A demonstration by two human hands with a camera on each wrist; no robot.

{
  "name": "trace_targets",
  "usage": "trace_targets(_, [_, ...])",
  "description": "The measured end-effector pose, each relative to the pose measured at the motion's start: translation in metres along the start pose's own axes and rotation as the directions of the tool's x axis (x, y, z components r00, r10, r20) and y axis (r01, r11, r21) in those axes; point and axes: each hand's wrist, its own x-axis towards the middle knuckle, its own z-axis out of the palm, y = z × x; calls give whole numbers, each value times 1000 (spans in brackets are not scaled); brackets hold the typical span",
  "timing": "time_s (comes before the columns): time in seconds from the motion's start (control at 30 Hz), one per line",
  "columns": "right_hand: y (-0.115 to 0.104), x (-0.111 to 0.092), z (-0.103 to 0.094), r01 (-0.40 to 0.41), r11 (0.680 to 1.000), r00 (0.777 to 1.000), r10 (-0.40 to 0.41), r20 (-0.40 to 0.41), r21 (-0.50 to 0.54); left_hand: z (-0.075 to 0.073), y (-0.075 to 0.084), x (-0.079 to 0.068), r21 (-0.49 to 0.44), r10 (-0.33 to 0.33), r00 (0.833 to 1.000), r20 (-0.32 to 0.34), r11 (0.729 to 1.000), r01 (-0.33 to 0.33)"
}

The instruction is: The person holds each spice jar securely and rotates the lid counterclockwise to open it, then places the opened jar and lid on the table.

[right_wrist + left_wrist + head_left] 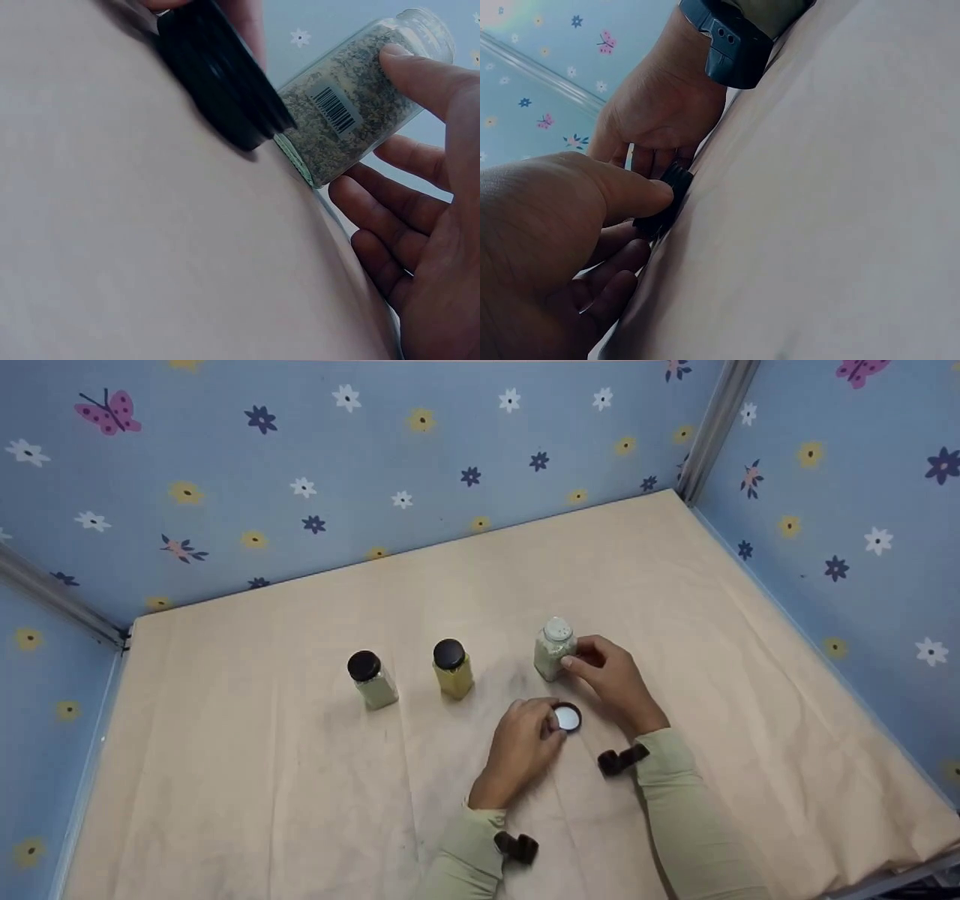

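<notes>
My right hand (611,679) grips a glass spice jar (553,656) that stands on the cloth, its thumb on the near side. The jar has a pale perforated shaker top and no black cap on it. Through the glass in the right wrist view, dried green flakes (360,75) show beside a barcode label (336,110). Nearer to me, my left hand (525,742) pinches a black screw lid (568,718) by its edge, white inner face up. In the left wrist view the lid (667,199) is low at the cloth between thumb and fingers.
Two more capped jars stand to the left: a yellow-filled jar (454,675) and a pale green-filled jar (375,686). Beige cloth (225,765) covers the table. Blue flowered walls (337,457) enclose the back and sides. Each wrist carries a black camera (517,847).
</notes>
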Motion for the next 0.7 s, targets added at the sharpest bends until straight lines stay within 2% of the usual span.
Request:
trace_targets(0.27, [-1,0,1,0,1000,1000,0,-2,-5,-1,-2,0,-50,8,1000,6,999,-8])
trace_targets(0.47, [-1,1,0,10,999,1000,-10,-3,-39,0,-5,0,-149,-11,999,-47,989,3])
trace_targets(0.7, [-1,0,0,7,998,1000,-7,-1,-59,-2,-6,1,-197,-9,995,-100,980,-11])
